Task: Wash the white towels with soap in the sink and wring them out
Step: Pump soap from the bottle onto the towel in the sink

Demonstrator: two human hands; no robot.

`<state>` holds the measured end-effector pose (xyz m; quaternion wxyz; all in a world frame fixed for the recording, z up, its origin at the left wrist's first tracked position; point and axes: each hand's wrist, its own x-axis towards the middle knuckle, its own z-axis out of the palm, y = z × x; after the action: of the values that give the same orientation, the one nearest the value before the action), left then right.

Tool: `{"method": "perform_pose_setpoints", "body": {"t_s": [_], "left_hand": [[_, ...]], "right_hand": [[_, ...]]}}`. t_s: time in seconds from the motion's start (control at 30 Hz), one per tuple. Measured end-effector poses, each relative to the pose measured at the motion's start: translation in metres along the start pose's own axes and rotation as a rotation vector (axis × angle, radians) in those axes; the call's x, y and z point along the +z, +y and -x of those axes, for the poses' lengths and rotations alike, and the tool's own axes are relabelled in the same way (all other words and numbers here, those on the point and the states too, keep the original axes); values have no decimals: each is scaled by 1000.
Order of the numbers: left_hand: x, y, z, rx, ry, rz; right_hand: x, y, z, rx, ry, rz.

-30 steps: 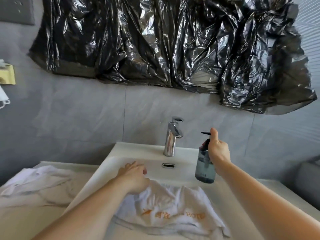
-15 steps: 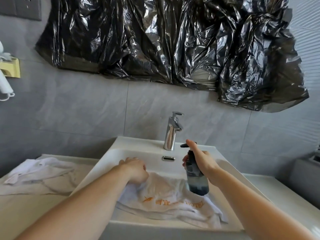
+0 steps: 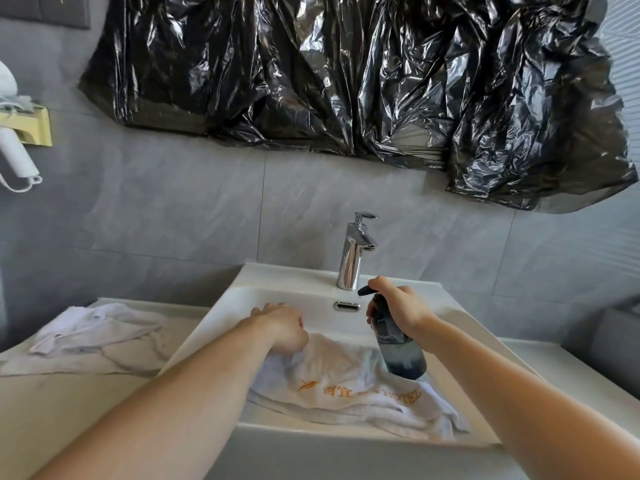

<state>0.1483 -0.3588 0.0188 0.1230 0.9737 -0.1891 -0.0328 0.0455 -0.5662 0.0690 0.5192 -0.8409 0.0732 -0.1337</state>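
Observation:
A white towel (image 3: pixel 346 386) with orange lettering lies crumpled in the white sink (image 3: pixel 277 292). My left hand (image 3: pixel 282 325) rests on the towel's far left edge with curled fingers gripping the cloth. My right hand (image 3: pixel 398 311) grips a dark blue-grey pump bottle (image 3: pixel 398 348), index finger on the black pump head, holding it tilted above the right part of the towel. A second white towel (image 3: pixel 100 327) lies bunched on the counter to the left of the sink.
A chrome tap (image 3: pixel 355 252) stands at the back of the sink, above the overflow slot (image 3: pixel 346 305). Crumpled black plastic (image 3: pixel 346 81) covers the wall above. A white hairdryer (image 3: pixel 15 157) hangs at the far left. A pale counter (image 3: pixel 52 393) surrounds the sink.
My right hand has carried the pump bottle from beside the tap down and inward over the towel. My left hand stays on the towel. The view has shifted slightly.

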Motion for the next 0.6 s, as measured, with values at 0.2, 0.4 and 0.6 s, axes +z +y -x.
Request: {"method": "perform_pose_setpoints", "body": {"t_s": [0.2, 0.4, 0.6], "left_hand": [[2, -1, -3, -10, -11, 10], [2, -2, -3, -9, -8, 8], [3, -4, -5, -16, -37, 21]], "right_hand": [[6, -2, 7, -23, -4, -21], [7, -1, 8, -13, 13, 39], [6, -10, 11, -20, -27, 55]]}}
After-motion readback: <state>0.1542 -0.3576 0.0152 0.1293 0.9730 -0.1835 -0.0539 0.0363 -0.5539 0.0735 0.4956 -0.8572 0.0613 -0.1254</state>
